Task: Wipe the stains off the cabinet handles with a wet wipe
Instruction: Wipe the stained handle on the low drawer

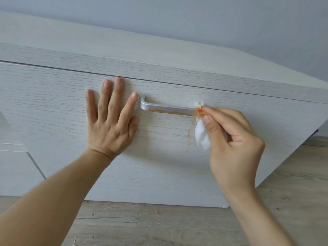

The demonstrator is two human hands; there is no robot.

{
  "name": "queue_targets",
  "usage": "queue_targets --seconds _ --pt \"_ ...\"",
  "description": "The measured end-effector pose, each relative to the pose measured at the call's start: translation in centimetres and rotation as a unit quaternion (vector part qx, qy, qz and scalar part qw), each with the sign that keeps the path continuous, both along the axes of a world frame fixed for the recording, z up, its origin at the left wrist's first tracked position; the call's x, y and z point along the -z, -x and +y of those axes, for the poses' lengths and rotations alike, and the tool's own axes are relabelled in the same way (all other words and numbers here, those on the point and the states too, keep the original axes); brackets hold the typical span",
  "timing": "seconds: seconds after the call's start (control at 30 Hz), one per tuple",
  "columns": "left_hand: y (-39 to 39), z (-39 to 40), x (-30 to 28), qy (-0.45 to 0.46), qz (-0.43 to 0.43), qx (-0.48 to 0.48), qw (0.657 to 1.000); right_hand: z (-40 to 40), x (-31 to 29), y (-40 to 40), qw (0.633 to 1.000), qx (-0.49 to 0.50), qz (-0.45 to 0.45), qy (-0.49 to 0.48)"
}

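Right hand (236, 139) pinching wipe (202, 137) at handle (168, 109)

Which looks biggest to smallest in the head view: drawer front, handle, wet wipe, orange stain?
1. drawer front
2. handle
3. wet wipe, partly hidden by the right hand, so unsure against the handle
4. orange stain, a thin streak along the handle's lower edge
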State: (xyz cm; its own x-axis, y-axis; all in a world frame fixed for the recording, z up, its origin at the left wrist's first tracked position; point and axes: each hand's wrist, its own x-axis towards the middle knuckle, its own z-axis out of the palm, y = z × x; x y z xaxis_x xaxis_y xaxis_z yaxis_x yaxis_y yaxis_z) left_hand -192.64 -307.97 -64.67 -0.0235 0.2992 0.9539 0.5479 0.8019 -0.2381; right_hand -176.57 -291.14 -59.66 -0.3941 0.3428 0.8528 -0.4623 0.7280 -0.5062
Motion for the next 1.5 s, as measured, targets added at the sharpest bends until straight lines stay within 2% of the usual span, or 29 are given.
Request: queue_targets --seconds 0.33,0.5,0.8,0.97,1.37,1.5 --pt "-0.1 0.1 0.0 0.006 -0.005 -0.006 1.0 0.6 0.0 0.9 0.992 0.058 0.04 -0.103" --pt "0.0 0.0 0.0 0.004 -0.003 -0.008 1.0 0.8 -0.1 1.3 0.971 0.093 0.092 -0.198" --pt "0.1 0.0 0.1 0.007 -0.007 -0.008 1.0 1.9 -0.6 1.4 0.944 0.11 0.105 -0.293" --pt "0.0 0.0 0.1 0.005 -0.006 -0.014 1.0 2.2 -0.7 1.0 0.946 0.132 0.108 -0.277" --pt "0.1 0.1 0.1 0.003 0.008 -0.013 1.0 0.1 -1.3 1.9 0.943 0.086 0.106 -0.303" --pt "0.1 0.1 0.1 0.001 0.008 -0.016 1.0 1.9 -2.4 0.4 0.957 0.109 0.105 -0.248"
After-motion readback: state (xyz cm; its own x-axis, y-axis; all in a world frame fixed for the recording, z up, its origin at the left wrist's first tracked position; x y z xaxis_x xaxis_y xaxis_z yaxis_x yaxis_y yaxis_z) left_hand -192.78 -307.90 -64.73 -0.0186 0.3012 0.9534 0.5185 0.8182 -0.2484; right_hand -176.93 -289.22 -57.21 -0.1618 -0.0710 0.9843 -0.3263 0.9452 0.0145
